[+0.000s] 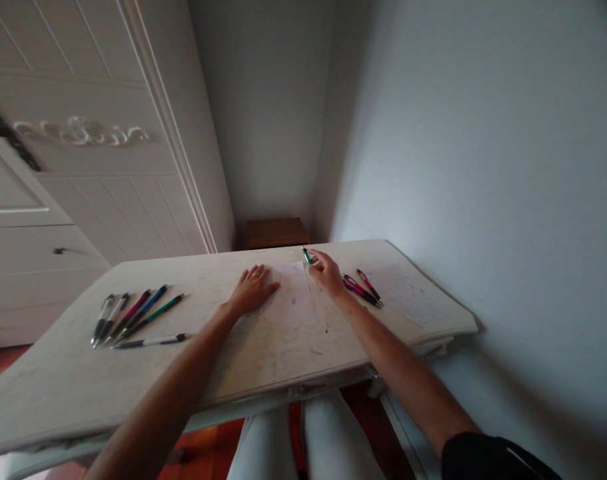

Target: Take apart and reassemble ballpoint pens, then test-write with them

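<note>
A sheet of paper (291,300) with a small dark mark lies on the white table in front of me. My left hand (253,288) rests flat at the sheet's left edge, fingers spread, a ring on one finger. Beyond the sheet's upper right corner, my right hand (326,270) grips a green pen (306,255), its dark end pointing up and away. Just right of that hand lie several pink and purple pens (362,291), partly hidden by my wrist. A second paper (408,293), covered in faint marks, lies farther right.
On the table's left side several pens (133,317) are fanned out, with a white pen (151,341) lying crosswise below them. The table (213,367) meets a wall (483,167) at right. A white cabinet (83,193) stands at left, and a brown wooden piece (277,232) sits behind the table.
</note>
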A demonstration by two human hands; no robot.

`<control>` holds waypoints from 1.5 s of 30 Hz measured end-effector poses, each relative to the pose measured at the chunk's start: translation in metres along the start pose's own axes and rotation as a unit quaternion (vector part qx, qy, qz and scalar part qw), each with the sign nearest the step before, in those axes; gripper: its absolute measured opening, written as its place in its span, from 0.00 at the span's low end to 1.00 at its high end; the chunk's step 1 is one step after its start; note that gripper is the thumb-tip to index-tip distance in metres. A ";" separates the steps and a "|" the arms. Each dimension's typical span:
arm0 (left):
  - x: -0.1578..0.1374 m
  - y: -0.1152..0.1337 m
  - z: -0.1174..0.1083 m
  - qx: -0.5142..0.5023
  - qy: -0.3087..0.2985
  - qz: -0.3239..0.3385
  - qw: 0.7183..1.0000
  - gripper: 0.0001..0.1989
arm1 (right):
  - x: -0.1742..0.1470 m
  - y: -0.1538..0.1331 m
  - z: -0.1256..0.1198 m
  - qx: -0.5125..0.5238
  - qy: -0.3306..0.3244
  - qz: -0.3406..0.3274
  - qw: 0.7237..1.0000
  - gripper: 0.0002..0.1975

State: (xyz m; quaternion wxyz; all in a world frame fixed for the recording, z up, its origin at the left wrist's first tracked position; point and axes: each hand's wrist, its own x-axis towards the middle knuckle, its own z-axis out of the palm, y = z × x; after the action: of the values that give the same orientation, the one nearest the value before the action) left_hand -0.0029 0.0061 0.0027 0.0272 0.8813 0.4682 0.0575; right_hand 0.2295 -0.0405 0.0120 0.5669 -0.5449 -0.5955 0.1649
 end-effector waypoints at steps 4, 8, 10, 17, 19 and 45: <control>0.001 -0.002 0.002 0.005 0.000 0.002 1.000 0.33 | 0.001 -0.002 -0.002 -0.004 0.005 -0.011 1.000 0.23; 0.002 -0.002 0.003 0.006 0.001 0.004 1.000 0.34 | 0.005 -0.003 -0.011 -0.026 0.033 -0.013 0.999 0.22; 0.002 -0.002 0.003 0.006 0.002 0.004 1.000 0.34 | 0.006 -0.004 -0.018 -0.045 0.050 -0.011 0.998 0.21; 0.001 -0.002 0.002 0.005 0.000 0.007 1.000 0.34 | 0.008 0.008 -0.066 -0.158 0.088 -0.027 0.983 0.20; 0.000 -0.001 0.001 0.005 0.001 0.006 1.000 0.33 | 0.007 0.016 -0.084 -0.202 0.147 -0.012 0.968 0.20; 0.000 0.002 -0.001 -0.002 -0.004 -0.002 1.000 0.34 | -0.040 0.032 -0.120 -0.336 0.078 0.063 0.937 0.12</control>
State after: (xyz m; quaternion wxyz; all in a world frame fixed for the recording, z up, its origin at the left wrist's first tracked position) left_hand -0.0017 0.0049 0.0043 0.0308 0.8808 0.4693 0.0553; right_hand 0.3371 -0.1129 0.0027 0.3842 -0.7509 -0.5346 -0.0524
